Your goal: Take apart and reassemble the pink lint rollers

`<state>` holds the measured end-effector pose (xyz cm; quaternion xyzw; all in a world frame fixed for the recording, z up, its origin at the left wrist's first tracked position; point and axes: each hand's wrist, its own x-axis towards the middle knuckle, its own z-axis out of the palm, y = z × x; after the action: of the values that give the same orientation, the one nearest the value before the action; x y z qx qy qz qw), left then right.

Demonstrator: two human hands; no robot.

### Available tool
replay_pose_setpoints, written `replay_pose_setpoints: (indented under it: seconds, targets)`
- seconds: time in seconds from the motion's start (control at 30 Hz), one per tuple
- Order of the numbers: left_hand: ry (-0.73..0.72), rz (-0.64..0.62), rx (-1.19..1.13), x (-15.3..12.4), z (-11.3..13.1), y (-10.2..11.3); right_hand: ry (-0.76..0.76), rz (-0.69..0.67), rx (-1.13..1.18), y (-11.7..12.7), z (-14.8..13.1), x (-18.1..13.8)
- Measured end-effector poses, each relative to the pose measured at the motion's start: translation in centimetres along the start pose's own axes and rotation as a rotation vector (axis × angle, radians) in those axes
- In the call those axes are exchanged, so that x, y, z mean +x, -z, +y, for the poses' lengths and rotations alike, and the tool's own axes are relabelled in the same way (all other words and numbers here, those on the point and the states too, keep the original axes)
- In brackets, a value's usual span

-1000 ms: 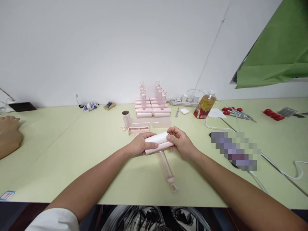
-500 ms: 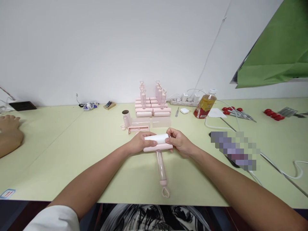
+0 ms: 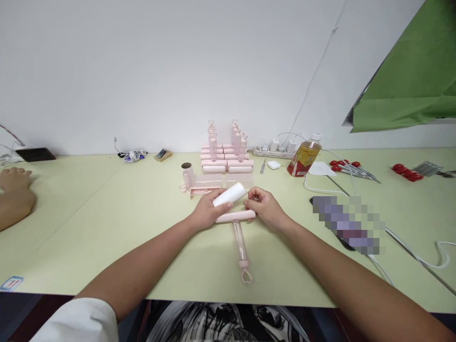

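Observation:
My left hand (image 3: 208, 209) is closed round a white adhesive roll (image 3: 231, 193), its right end tipped up and away. Just below it lies a pink lint roller (image 3: 235, 216), whose clear handle (image 3: 240, 242) with a heart-shaped loop points towards me. The left fingers also reach the holder's left end. My right hand (image 3: 263, 206) is closed at the holder's right end, thumb and index finger bent together beside the roll's end; part of its grip is hidden.
Behind my hands lie a pink cover (image 3: 204, 191) and an upright pink roller piece (image 3: 187, 175). Several finished-looking lint rollers (image 3: 228, 164) stand along the wall. To the right are a bottle (image 3: 304, 156), a power strip (image 3: 272, 152), cables and a blurred phone-like item (image 3: 345, 225). Another person's hand (image 3: 14, 194) rests far left.
The white roll's right end has swung up and away from the pink holder, leaving a gap. My right fingers have parted from the roll's end. The handle has shifted slightly.

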<state>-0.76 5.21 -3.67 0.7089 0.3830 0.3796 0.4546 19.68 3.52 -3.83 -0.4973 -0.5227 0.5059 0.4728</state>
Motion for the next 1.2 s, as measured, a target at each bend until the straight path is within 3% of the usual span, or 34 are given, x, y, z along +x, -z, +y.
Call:
replay_pose_setpoints:
  seconds: [0.13,0.23,0.33,0.53,0.67,0.83,1.2]
  targets:
    - [-0.129,0.086,0.102,0.0,-0.6,0.1,0.078,0.102,-0.304,0.6,1.2,0.6]
    - [-0.111,0.077,0.095,0.1,-1.0,0.2,0.145,0.126,-0.449,1.0,1.0,0.5]
    - [-0.020,0.099,-0.049,0.2,-1.3,0.4,0.184,0.137,-0.374,1.5,0.3,0.1]
    - [0.033,0.136,-0.324,0.5,-1.0,0.5,0.209,-0.004,-0.187,1.8,-0.6,-0.7]
    - [0.023,0.128,-0.335,0.3,-0.5,0.4,0.183,-0.054,-0.119,1.4,-0.6,-0.7]
    - [-0.002,0.215,-0.389,0.1,-0.2,0.0,0.111,-0.116,-0.073,1.1,-0.8,-0.9]
    - [-0.023,0.274,-0.411,-0.3,1.0,-0.2,0.069,-0.160,-0.063,1.0,-1.9,-1.6]
